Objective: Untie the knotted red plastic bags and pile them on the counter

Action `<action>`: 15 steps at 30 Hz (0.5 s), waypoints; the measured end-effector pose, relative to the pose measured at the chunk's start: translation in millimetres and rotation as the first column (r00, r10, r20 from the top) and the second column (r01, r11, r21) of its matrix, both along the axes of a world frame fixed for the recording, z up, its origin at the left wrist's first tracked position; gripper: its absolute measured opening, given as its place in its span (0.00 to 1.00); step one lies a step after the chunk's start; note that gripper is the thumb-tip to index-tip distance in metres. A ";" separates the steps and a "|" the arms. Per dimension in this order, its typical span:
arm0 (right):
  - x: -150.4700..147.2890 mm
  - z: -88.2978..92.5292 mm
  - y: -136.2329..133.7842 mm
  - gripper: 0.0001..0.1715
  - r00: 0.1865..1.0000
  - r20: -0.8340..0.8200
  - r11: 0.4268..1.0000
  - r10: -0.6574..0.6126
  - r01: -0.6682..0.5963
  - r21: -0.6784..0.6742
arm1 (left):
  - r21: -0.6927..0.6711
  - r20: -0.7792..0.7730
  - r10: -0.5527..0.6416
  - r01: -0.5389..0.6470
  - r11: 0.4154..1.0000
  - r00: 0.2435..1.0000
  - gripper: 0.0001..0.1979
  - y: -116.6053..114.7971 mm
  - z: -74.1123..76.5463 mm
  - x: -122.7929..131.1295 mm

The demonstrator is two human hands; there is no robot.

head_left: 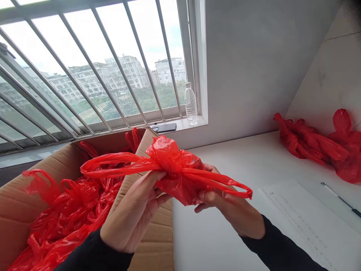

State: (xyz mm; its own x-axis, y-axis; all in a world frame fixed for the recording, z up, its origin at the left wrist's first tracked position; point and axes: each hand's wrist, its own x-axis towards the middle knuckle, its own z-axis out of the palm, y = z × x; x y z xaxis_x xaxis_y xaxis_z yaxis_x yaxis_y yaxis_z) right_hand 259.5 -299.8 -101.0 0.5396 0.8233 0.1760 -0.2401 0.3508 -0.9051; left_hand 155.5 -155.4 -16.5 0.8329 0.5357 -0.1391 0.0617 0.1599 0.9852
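Note:
Both my hands hold a red plastic bag (pixel 180 180) up above the table's left part, next to the cardboard box. It is gathered at the middle, with a loop handle sticking out to each side and a puffed bunch on top. My left hand (pixel 143 203) pinches it near the gathered middle, thumb in front. My right hand (pixel 220 199) grips its lower right side, below the right loop; some fingers are hidden behind the plastic. Whether anything is inside the bag I cannot tell.
To the left, an open cardboard box (pixel 158 229) holds many crumpled red bags (pixel 84 199). More red bags (pixel 313 145) lie on the white table (pixel 225 158) at right, near a printed sheet (pixel 304 222) and a pen (pixel 338 195). On the windowsill stand a clear bottle (pixel 191 105) and a phone (pixel 166 127).

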 end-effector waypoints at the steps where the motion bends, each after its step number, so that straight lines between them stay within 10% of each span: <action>1: 0.5 -0.5 0.0 0.23 1.000 0.010 1.000 -0.006 0.006 -0.008 | -0.003 -0.002 0.010 -0.010 1.000 1.000 0.15 0.2 -0.1 -0.1; 15: 2.9 -0.9 3.8 0.23 0.993 -0.104 0.998 -0.057 0.060 0.026 | -0.188 0.021 0.115 -0.109 0.976 0.993 0.06 -1.6 -1.1 -0.7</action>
State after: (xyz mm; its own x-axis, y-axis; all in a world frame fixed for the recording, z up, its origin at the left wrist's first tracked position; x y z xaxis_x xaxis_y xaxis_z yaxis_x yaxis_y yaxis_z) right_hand 262.4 -296.0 -101.8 0.6034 0.7850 0.1402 -0.3099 0.3929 -0.8658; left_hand 154.8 -157.0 -17.7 0.7747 0.5929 -0.2196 0.0022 0.3448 0.9387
